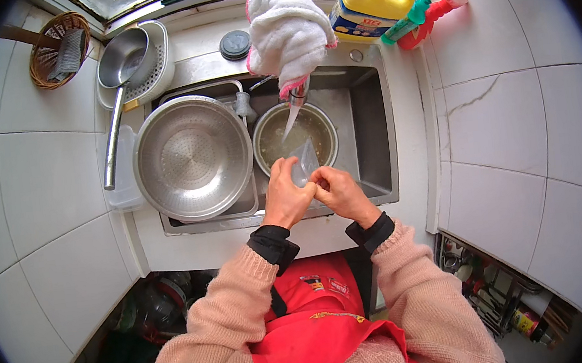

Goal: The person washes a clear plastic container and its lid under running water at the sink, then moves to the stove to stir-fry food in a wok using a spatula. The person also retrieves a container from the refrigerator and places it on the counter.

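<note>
My left hand (287,195) and my right hand (342,192) meet over the front of the sink. Between their fingertips they pinch a small clear plastic bag (308,157), whose upper part stands out over the metal basin (334,150). The fingers partly hide the bag, and I cannot make out anything inside it. That round basin sits in the right sink bowl with cloudy water and small bits in it. A stream of water (290,122) falls into it from the faucet (300,94). A white cloth (289,29) with pink edging drapes over the faucet.
A large perforated metal colander (192,153) rests over the left sink bowl. Farther left, a long-handled saucepan (124,61) lies in a white strainer (164,67). Behind the sink stand a yellow jug (371,9), a green bottle (407,22) and a red bottle (433,19).
</note>
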A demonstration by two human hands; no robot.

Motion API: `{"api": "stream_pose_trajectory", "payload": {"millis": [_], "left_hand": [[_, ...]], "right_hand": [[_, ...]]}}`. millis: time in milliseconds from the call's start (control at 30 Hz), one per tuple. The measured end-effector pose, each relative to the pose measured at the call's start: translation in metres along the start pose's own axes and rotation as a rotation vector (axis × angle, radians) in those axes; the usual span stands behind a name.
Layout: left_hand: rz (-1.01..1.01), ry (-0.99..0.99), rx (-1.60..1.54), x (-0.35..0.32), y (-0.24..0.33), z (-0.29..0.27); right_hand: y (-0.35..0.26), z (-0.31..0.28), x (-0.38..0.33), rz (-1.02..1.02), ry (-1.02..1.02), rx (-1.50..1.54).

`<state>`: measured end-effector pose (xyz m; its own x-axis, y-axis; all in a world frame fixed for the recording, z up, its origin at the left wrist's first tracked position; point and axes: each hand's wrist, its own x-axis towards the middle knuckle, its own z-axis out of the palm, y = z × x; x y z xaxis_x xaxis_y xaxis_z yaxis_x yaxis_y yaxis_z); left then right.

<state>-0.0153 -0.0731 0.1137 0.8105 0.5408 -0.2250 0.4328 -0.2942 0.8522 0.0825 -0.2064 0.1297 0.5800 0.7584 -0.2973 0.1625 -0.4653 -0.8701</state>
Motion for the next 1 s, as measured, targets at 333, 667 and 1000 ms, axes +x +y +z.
{"api": "stream_pose_trajectory", "payload": {"millis": [333,667,1000], "left_hand": [[-0.064,0.189,-0.143,-0.002,-0.008,0.017],[-0.236,0.298,-0.370,0.020,-0.055,0.027],[-0.553,0.182,-0.516,0.042,-0.092,0.018]], "right_hand": [[-0.004,0.020,0.003,-0.270,0.135,-0.362],[-0.028,-0.012,0.007,-0.190,0.325,-0.343],[0.011,-0.117,0.008,0.021,0.616,-0.093]]}}
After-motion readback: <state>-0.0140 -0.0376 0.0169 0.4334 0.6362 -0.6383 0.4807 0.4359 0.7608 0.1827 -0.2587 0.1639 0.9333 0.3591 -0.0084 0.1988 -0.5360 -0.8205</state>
